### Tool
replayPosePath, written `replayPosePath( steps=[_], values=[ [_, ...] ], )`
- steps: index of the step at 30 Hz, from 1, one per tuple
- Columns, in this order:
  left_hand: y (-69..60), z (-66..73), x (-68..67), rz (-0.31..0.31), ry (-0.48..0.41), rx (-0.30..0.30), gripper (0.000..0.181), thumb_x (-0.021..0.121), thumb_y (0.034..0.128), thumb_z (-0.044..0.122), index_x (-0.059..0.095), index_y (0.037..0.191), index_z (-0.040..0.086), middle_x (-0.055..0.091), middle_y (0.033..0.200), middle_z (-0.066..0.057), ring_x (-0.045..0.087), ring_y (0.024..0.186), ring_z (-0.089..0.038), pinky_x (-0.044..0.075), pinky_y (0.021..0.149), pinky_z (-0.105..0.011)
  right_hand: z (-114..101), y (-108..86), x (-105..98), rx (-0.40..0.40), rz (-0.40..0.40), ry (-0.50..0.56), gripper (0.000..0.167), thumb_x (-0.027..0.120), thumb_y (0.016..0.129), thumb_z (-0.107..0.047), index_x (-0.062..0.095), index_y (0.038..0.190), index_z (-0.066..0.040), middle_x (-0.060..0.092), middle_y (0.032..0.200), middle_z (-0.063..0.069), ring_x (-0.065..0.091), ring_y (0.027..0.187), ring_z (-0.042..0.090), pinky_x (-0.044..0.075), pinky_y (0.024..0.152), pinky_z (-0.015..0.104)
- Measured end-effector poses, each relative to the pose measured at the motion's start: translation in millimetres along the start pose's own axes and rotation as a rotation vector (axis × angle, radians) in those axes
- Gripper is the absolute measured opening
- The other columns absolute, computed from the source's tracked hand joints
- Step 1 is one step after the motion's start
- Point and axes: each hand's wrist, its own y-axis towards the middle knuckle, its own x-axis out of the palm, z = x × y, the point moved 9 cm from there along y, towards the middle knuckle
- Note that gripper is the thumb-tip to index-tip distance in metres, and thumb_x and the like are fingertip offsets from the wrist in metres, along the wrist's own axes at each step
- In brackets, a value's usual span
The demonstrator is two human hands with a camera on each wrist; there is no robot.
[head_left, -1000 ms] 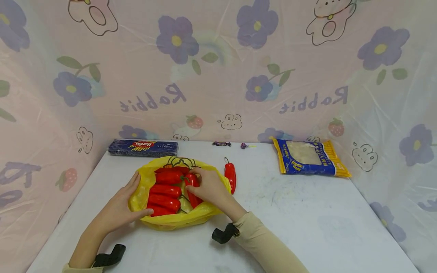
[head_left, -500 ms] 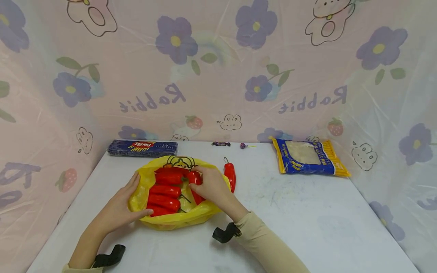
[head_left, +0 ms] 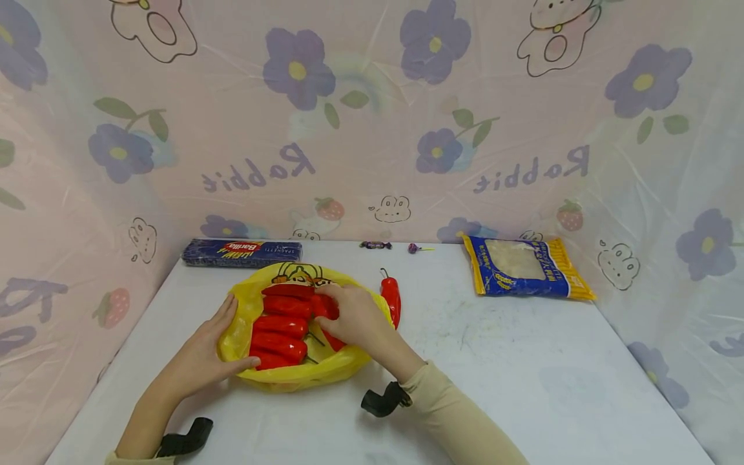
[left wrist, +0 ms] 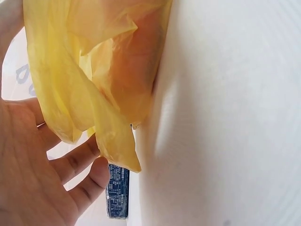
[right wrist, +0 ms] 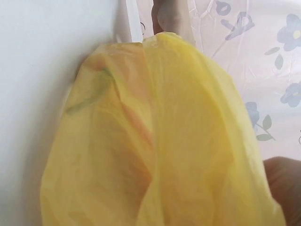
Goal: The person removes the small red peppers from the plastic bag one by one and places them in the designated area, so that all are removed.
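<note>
Lying on the white table (head_left: 494,374), a yellow plastic bag (head_left: 296,380) sits left of centre, its mouth wide and facing up. Inside: several glossy red chili peppers (head_left: 281,325), stacked side by side along the left, stems pointing right; dark cartoon print on the far inner wall. Right hand (head_left: 354,316) reaches over the right rim, thumb and fingers curled on a red pepper (head_left: 324,307) within the bag; fingertips partly hidden. Left hand (head_left: 206,355) at the opposite side, fingers spread and fairly straight along the bag's outer wall, thumb across the near-left rim. Left wrist view: loose folds of yellow film against those fingers, reddish shapes showing through. Right wrist view: film blocks sight of the fingers; a green stem shows faintly through.

Just right of the bag, a lone red chili (head_left: 392,300), stem pointing away from the person. Behind the bag to the left, a dark blue Barilla spaghetti pack (head_left: 242,253). Along the back edge, a wrapped candy (head_left: 376,245) and a lollipop (head_left: 413,248) near each other. Far right, a blue-and-yellow packet (head_left: 517,268) with a clear window. Behind all, a pink floral rabbit-print curtain (head_left: 360,129).
</note>
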Motion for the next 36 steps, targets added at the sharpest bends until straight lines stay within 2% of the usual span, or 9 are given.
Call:
replayPosePath(
  steps=[4, 14, 18, 21, 24, 27, 31, 33, 36],
  values=[
    [0.0, -0.6, -0.2, 0.0, 0.001, 0.001, 0.126, 0.086, 0.0811, 0.059, 0.02, 0.165, -0.007, 0.017, 0.174, -0.028, 0.034, 0.147, -0.062, 0.033, 0.114, -0.078, -9.2, -3.0, -0.9, -0.046, -0.023, -0.04, 0.048, 0.081, 0.094, -0.031, 0.07, 0.139, -0.019, 0.077, 0.121, 0.005, 0.068, 0.103, 0.019, 0.061, 0.091, 0.029],
    [-1.5, 0.0, 1.0, -0.002, -0.005, 0.002, 0.126, 0.087, 0.0809, 0.058, 0.02, 0.165, -0.007, 0.016, 0.174, -0.027, 0.032, 0.148, -0.062, 0.032, 0.114, -0.079, -9.8, -0.7, 9.8, -0.048, -0.087, -0.074, 0.046, 0.083, 0.094, -0.026, 0.07, 0.138, -0.017, 0.074, 0.119, 0.006, 0.064, 0.094, 0.015, 0.06, 0.082, 0.02],
    [-1.1, 0.5, 0.5, 0.005, -0.003, 0.011, 0.125, 0.086, 0.0813, 0.058, 0.021, 0.165, -0.008, 0.016, 0.174, -0.027, 0.034, 0.147, -0.061, 0.034, 0.114, -0.077, -15.4, -2.6, 8.3, -0.088, -0.094, -0.051, 0.048, 0.082, 0.095, -0.03, 0.069, 0.141, -0.021, 0.074, 0.124, 0.005, 0.068, 0.101, 0.017, 0.06, 0.087, 0.023],
    [-0.6, 0.5, 0.1, 0.006, -0.003, 0.012, 0.125, 0.086, 0.0813, 0.059, 0.02, 0.165, -0.008, 0.017, 0.174, -0.027, 0.035, 0.147, -0.061, 0.035, 0.114, -0.076, -19.5, -4.8, -0.8, -0.1, -0.06, 0.008, 0.051, 0.08, 0.097, -0.032, 0.066, 0.144, -0.023, 0.072, 0.13, 0.005, 0.069, 0.111, 0.019, 0.061, 0.094, 0.027],
    [-0.5, 0.3, -0.1, 0.006, -0.007, 0.012, 0.125, 0.086, 0.0813, 0.058, 0.02, 0.165, -0.007, 0.017, 0.174, -0.026, 0.035, 0.146, -0.06, 0.035, 0.114, -0.077, -23.6, -6.9, -16.4, -0.116, 0.019, 0.097, 0.051, 0.08, 0.097, -0.031, 0.066, 0.145, -0.022, 0.071, 0.135, 0.005, 0.067, 0.119, 0.021, 0.06, 0.099, 0.032],
    [-0.6, -0.2, -0.2, 0.006, -0.011, 0.011, 0.125, 0.086, 0.0811, 0.058, 0.02, 0.165, -0.007, 0.017, 0.174, -0.026, 0.035, 0.146, -0.061, 0.034, 0.114, -0.077, -27.1, -8.3, -34.0, -0.157, 0.133, 0.163, 0.05, 0.081, 0.096, -0.03, 0.067, 0.143, -0.019, 0.073, 0.128, 0.005, 0.068, 0.109, 0.019, 0.063, 0.088, 0.028],
    [-0.6, -1.1, 0.5, 0.004, -0.012, 0.008, 0.126, 0.086, 0.081, 0.059, 0.02, 0.166, -0.006, 0.016, 0.175, -0.025, 0.034, 0.147, -0.061, 0.034, 0.114, -0.077, -27.4, -11.0, -54.0, -0.205, 0.25, 0.234, 0.048, 0.083, 0.094, -0.026, 0.07, 0.139, -0.015, 0.076, 0.113, 0.006, 0.057, 0.07, 0.012, 0.052, 0.057, 0.019],
    [-0.4, -1.5, 1.1, 0.002, -0.009, 0.006, 0.126, 0.086, 0.081, 0.059, 0.02, 0.166, -0.006, 0.016, 0.175, -0.025, 0.034, 0.147, -0.061, 0.034, 0.114, -0.077, -23.7, -12.3, -62.1, -0.204, 0.281, 0.264, 0.047, 0.084, 0.093, -0.025, 0.07, 0.137, -0.014, 0.076, 0.108, 0.005, 0.046, 0.057, 0.009, 0.042, 0.049, 0.017],
    [0.0, -1.5, 1.3, 0.004, -0.009, 0.007, 0.126, 0.086, 0.081, 0.06, 0.02, 0.166, -0.006, 0.016, 0.175, -0.024, 0.034, 0.148, -0.06, 0.034, 0.114, -0.077, -13.1, -14.9, -74.5, -0.175, 0.309, 0.316, 0.045, 0.085, 0.092, -0.024, 0.071, 0.134, -0.014, 0.075, 0.104, 0.006, 0.04, 0.049, 0.008, 0.038, 0.046, 0.017]
  ],
)
